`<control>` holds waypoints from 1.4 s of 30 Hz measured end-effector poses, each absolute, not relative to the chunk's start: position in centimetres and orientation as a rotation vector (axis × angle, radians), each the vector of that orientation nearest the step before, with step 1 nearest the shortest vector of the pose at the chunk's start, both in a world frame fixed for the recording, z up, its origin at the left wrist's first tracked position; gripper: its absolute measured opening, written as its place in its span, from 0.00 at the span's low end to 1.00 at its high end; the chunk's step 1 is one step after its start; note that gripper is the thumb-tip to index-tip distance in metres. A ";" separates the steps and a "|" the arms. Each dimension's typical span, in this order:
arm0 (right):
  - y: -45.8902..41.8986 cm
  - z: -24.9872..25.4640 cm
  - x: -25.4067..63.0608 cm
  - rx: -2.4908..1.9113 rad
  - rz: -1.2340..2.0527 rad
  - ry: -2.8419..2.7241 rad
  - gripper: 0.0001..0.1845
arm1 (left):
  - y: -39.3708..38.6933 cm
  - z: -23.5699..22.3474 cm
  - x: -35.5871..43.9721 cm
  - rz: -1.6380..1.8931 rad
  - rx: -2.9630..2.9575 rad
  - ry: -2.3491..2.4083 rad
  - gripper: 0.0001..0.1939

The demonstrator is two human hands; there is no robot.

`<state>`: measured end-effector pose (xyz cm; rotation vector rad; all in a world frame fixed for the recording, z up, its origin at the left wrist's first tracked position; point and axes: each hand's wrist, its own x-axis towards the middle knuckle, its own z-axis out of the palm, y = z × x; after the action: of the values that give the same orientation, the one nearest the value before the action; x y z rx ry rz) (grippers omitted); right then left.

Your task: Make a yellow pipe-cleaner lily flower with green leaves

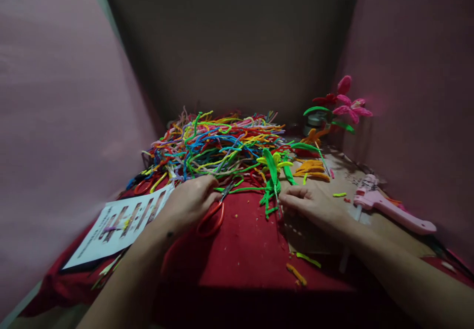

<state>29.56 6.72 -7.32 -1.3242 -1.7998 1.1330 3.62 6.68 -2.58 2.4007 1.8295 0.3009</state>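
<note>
My left hand point(196, 195) is closed, its fingertips at the near end of a green pipe cleaner point(248, 189) that stretches right toward a flower. Red-handled scissors point(211, 220) lie beside these fingers, blades pointing away over the red cloth. My right hand point(309, 203) pinches the lower stem of the pipe-cleaner flower point(273, 168), which has yellow petals and long green leaves. Bent green loops hang around the stem just left of my right fingertips. What sits inside my left fingers is partly hidden.
A big heap of coloured pipe cleaners point(222, 146) covers the back. At left lies a printed sheet point(118, 225). At right are a pink glue gun point(392, 208) on cardboard point(388, 230), orange petal pieces point(311, 167) and pink pipe-cleaner flowers point(353, 107). Pink walls flank both sides.
</note>
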 end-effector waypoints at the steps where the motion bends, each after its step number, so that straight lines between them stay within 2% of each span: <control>1: 6.7 -7.3 29.5 -1.319 1.123 -1.806 0.17 | 6.4 -3.2 3.0 0.117 2.416 1.908 0.11; 3: 6.6 -7.3 29.5 -1.294 1.128 -1.784 0.16 | 6.1 -4.6 2.3 -0.132 2.417 2.010 0.09; 6: 6.6 -7.6 29.4 -1.237 1.199 -1.699 0.12 | 6.0 -6.3 2.1 -0.195 2.423 2.007 0.10; 12: 7.1 -8.6 29.6 -1.192 1.478 -1.439 0.09 | 5.6 -6.5 0.8 0.145 2.187 1.838 0.09; 17: 7.4 -8.9 29.5 -1.006 1.637 -1.306 0.06 | 4.4 -6.3 0.3 0.458 1.883 1.650 0.13; 21: 7.6 -9.1 29.5 -1.026 1.657 -1.266 0.07 | 4.3 -6.1 0.3 0.429 1.820 1.636 0.14; 25: 7.8 -9.4 29.6 -1.006 1.637 -1.257 0.09 | 4.7 -5.7 0.0 0.402 1.957 1.838 0.12; 27: 7.8 -9.3 29.6 -1.012 1.624 -1.266 0.09 | 4.4 -5.6 0.2 0.457 1.903 1.856 0.14; 30: 7.5 -9.0 29.3 -1.030 1.641 -1.258 0.08 | 2.8 -5.3 1.6 0.517 1.682 1.533 0.16; 35: 7.2 -8.9 29.1 -1.021 1.668 -1.212 0.05 | -0.3 -4.5 6.1 0.395 1.373 1.002 0.05; 42: 7.1 -9.2 29.1 -0.981 1.700 -1.203 0.04 | 0.0 -5.0 9.4 0.276 1.265 0.892 0.06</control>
<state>29.06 7.14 -9.19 -0.9813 -1.2026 1.6996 9.38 -0.04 -5.02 1.2655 0.8919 0.2762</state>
